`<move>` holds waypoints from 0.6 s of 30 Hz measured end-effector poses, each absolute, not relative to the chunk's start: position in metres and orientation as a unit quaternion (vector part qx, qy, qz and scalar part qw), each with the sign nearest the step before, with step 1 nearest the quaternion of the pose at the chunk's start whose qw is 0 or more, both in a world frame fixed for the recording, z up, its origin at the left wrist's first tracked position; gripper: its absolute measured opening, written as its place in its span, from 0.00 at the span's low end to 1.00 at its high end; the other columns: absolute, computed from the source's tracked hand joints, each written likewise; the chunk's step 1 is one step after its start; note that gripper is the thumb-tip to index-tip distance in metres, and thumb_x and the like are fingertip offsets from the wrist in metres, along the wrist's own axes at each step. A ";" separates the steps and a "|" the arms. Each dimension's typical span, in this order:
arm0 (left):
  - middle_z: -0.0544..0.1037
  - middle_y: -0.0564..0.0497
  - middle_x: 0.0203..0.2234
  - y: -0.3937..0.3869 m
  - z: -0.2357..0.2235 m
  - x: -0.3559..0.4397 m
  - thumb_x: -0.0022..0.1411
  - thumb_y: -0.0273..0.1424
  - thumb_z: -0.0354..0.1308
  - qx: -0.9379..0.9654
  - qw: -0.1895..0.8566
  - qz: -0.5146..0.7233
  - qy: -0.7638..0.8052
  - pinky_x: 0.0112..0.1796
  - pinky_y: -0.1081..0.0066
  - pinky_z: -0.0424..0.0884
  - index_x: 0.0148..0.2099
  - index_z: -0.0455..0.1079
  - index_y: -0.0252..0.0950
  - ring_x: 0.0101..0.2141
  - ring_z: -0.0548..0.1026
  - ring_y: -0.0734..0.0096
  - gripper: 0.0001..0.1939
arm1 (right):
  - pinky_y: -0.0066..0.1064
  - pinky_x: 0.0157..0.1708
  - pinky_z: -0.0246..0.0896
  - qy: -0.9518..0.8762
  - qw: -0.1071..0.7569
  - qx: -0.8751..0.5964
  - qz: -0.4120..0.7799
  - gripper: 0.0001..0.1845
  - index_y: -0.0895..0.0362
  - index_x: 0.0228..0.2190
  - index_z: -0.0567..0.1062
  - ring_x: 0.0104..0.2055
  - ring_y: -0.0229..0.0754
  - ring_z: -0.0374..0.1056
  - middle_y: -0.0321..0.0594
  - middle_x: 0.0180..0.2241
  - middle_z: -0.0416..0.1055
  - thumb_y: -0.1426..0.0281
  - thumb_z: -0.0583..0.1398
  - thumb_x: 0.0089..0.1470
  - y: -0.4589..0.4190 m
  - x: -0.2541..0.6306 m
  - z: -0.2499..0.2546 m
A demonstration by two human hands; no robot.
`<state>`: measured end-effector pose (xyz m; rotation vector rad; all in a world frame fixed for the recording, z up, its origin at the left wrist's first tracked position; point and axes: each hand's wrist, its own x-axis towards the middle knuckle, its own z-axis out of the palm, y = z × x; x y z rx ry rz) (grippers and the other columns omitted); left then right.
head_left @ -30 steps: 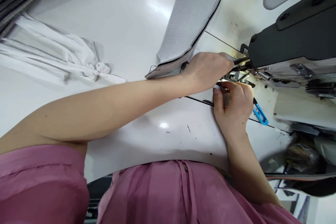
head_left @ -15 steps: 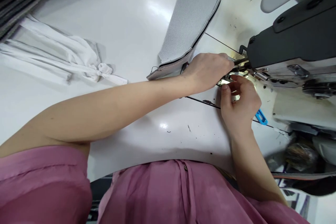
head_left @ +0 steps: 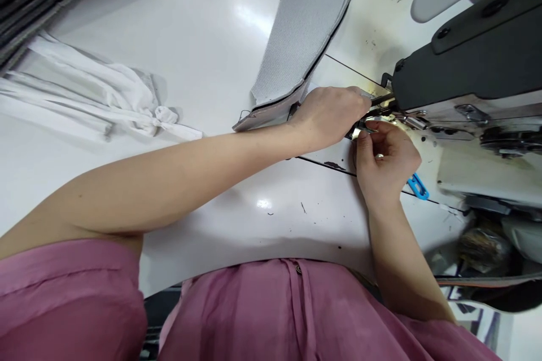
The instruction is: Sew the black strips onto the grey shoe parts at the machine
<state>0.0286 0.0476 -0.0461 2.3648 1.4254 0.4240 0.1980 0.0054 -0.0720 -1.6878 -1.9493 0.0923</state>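
The left hand reaches across the desk, back turned up, to the small metal parts below the head of the sewing machine. Its fingers curl down out of sight, so I cannot tell whether they grip anything. The right hand is just beside it, on the near side, with its thumb and forefinger drawn close together at a small shiny metal piece; whether they pinch it or only touch it, I cannot tell. The other fingers are bent toward the palm.

The gray fabric lies on the desk beyond the left arm, a dark edge along its right side. Its near end comes down to the left wrist, with a loose loop of thread at the corner. Blue snips lie just to the right of the right hand, partly hidden by it. Knotted white cloth strips rest well to the left, and dark folded fabric fills the upper left corner.
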 end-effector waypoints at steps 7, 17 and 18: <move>0.76 0.47 0.43 0.047 -0.046 0.029 0.68 0.30 0.41 0.835 0.163 0.155 0.503 0.34 0.67 0.65 0.49 0.72 0.41 0.40 0.75 0.62 0.19 | 0.35 0.30 0.63 -0.737 0.274 -0.616 0.037 0.15 0.57 0.42 0.73 0.26 0.39 0.65 0.39 0.28 0.70 0.63 0.55 0.56 0.003 0.198 -0.074; 0.76 0.47 0.45 0.046 -0.044 0.027 0.68 0.32 0.42 0.835 0.181 0.155 0.496 0.36 0.66 0.65 0.49 0.72 0.42 0.42 0.75 0.60 0.18 | 0.36 0.30 0.63 -0.738 0.283 -0.612 0.031 0.15 0.57 0.41 0.74 0.26 0.40 0.65 0.39 0.27 0.70 0.62 0.56 0.56 0.009 0.194 -0.075; 0.76 0.47 0.45 0.046 -0.044 0.027 0.68 0.32 0.42 0.837 0.179 0.158 0.493 0.36 0.66 0.65 0.49 0.72 0.42 0.42 0.75 0.61 0.18 | 0.36 0.30 0.63 -0.737 0.286 -0.612 0.024 0.14 0.57 0.40 0.74 0.26 0.40 0.65 0.39 0.27 0.71 0.62 0.56 0.56 0.010 0.194 -0.076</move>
